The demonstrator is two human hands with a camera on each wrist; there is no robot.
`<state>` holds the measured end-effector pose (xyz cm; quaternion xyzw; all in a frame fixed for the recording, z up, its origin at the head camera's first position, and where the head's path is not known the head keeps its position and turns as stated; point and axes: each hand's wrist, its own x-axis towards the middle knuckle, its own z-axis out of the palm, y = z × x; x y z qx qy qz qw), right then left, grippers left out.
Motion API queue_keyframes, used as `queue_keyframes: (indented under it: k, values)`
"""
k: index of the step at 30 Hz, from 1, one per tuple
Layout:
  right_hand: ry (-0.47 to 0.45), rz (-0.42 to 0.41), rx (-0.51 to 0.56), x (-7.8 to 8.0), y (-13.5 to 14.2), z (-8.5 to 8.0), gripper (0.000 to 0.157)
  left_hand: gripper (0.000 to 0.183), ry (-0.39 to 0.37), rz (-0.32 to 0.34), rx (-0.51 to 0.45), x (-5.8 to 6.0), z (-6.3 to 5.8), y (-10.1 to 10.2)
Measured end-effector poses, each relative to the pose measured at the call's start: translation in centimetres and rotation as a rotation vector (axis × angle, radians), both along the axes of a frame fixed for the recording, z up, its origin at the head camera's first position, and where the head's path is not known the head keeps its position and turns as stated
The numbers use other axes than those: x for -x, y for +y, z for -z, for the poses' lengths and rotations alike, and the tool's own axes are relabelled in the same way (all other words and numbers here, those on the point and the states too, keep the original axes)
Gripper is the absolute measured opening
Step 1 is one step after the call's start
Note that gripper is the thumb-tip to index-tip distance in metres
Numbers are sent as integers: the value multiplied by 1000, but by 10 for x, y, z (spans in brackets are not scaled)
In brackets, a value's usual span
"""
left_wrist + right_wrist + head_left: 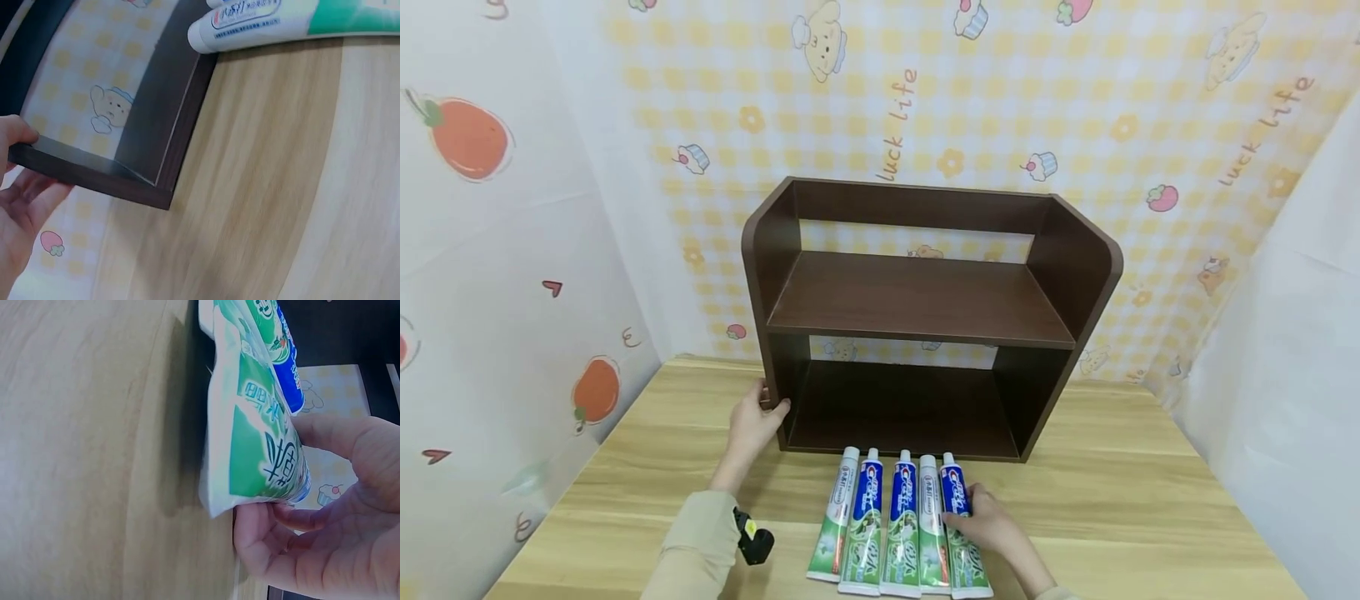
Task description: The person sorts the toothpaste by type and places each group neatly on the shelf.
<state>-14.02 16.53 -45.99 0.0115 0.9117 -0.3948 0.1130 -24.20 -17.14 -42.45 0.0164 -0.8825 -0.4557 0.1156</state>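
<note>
A dark brown two-tier shelf (917,300) stands on the table. My left hand (754,429) grips the lower front edge of its left side panel, thumb on the inner side and fingers outside, as the left wrist view shows. Several toothpaste tubes lie side by side in front of the shelf, caps toward it. At the right end of the row is a blue and green toothpaste tube (964,533); my right hand (992,521) holds it between thumb and fingers. Beside it lies a white and green toothpaste tube (931,525). In the right wrist view, the held tube (262,444) appears close up.
The wood-grain table (1120,500) extends to both sides of the shelf. Patterned cloth (700,100) hangs behind, and a white printed sheet (490,250) borders the left. A small black device (754,537) is strapped to the left wrist.
</note>
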Motion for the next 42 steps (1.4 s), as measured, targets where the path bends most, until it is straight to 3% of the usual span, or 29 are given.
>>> queue_keyframes:
  k: [6, 12, 25, 31, 42]
  values:
    - [-46, -25, 55, -1, 0, -4, 47, 43, -31, 41, -22, 0, 0, -5]
    - [-82, 8, 109, 1, 0, -3, 41, 43, -40, 63, -11, 0, 0, -4]
    - [-41, 26, -8, 4, 1, -5, 37, 38, -33, 65, -13, 0, 0, -3]
    - [-37, 54, 13, 5, 3, -14, 38, 40, -55, 75, -29, 0, 1, -3]
    - [1, 35, -2, 4, 0, -39, 43, 41, -67, 68, -35, 0, 0, -4]
